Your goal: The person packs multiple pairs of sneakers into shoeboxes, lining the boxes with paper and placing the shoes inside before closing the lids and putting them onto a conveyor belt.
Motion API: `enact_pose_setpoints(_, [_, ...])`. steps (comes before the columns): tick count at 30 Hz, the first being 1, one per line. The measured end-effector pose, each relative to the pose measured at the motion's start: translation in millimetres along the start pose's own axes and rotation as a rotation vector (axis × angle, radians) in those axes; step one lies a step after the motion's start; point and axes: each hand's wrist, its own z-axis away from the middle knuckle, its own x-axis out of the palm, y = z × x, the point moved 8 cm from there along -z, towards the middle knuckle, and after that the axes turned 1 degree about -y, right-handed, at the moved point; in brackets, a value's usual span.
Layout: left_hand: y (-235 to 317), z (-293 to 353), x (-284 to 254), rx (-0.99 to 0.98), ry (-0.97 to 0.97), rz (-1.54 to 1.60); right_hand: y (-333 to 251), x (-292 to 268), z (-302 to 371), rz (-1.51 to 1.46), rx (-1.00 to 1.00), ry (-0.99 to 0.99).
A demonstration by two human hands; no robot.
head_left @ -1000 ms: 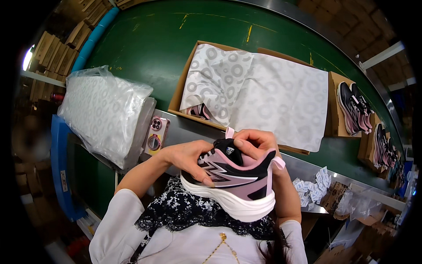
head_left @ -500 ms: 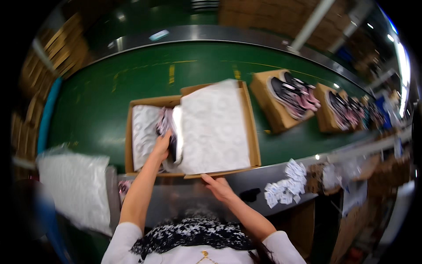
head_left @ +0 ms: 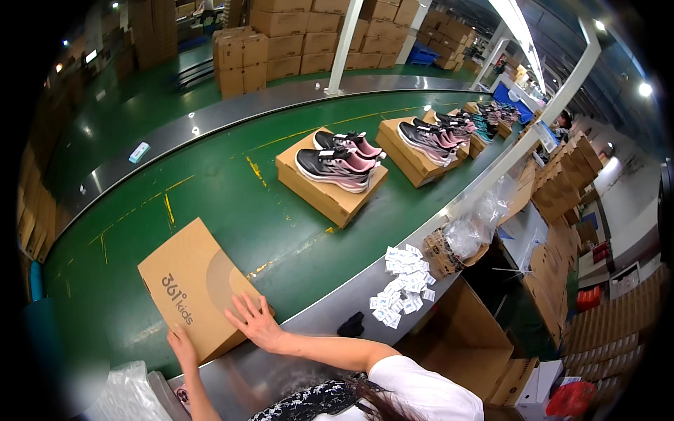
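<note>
A closed brown cardboard shoebox [head_left: 193, 274] lies at the left of the green conveyor belt, its lid down and dark lettering on top. My right hand [head_left: 256, 324] rests on the lid's right part near the close edge, palm down with fingers spread. Against the box's near left edge is my left hand [head_left: 182, 347], its fingers stretched along the side. Neither hand is wrapped round anything. What the box holds is hidden by the lid.
Farther along the belt [head_left: 232, 203], black and pink sneakers [head_left: 337, 161] sit on a closed shoebox [head_left: 330, 196], with more pairs behind. Small white packets [head_left: 404, 288] and a black cloth-like item [head_left: 351, 325] lie on the metal ledge. White wrapping sheets [head_left: 130, 393] lie at lower left.
The box was open, showing white paper and a shoe under my left hand; now its lid is down. My right hand moved from the front edge onto the lid. The view has turned right.
</note>
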Motion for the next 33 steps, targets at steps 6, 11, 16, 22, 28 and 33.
enact_pose_setpoints(6, [-15,-5,32,-0.366,-0.377,0.491,2,3,-7,-0.003,0.009,-0.158])
enact_pose_setpoints(11, [51,24,38,-0.551,-0.569,1.279,-10,-59,-26,-0.037,-0.04,-0.147])
enact_pose_setpoints(16, [83,71,-39,-0.455,-0.358,1.368,-44,-113,-13,-0.273,-0.273,0.068])
enact_pose_setpoints(22, [6,121,-164,-0.384,-0.007,1.312,65,-97,55,-0.518,0.209,0.148])
enact_pose_setpoints(28, [21,204,-271,-0.443,0.582,1.109,266,-46,87,-0.44,0.808,0.232])
enact_pose_setpoints(33, [10,221,-292,-0.376,0.602,0.918,379,-8,65,-0.693,1.31,0.513])
